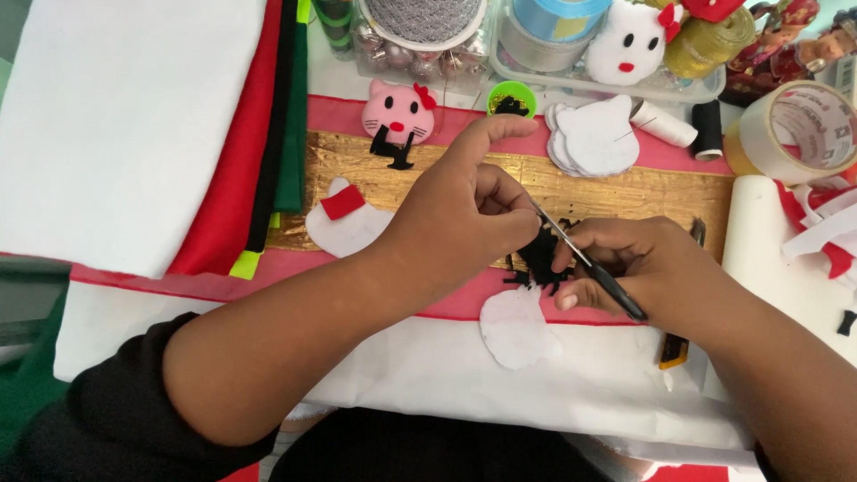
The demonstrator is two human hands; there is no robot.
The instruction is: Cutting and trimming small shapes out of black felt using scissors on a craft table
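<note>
My left hand [464, 210] pinches a small piece of black felt [538, 259] at the middle of the table. My right hand [638, 268] grips small black-handled scissors [589, 263], whose blades point up-left into the felt between my two hands. Just below the felt lies a white cat-head felt cutout [518, 326]. Another white cutout with a red bow [344, 219] lies left of my left hand on the gold board [661, 192].
A pink cat-face plush [398, 112] and a stack of white cutouts [596, 136] sit at the back. Folded white, red, black and green felt sheets [223, 125] lie left. Tape roll [808, 129], thread spools [707, 128] and ribbon containers stand behind. A yellow cutter [674, 348] lies under my right wrist.
</note>
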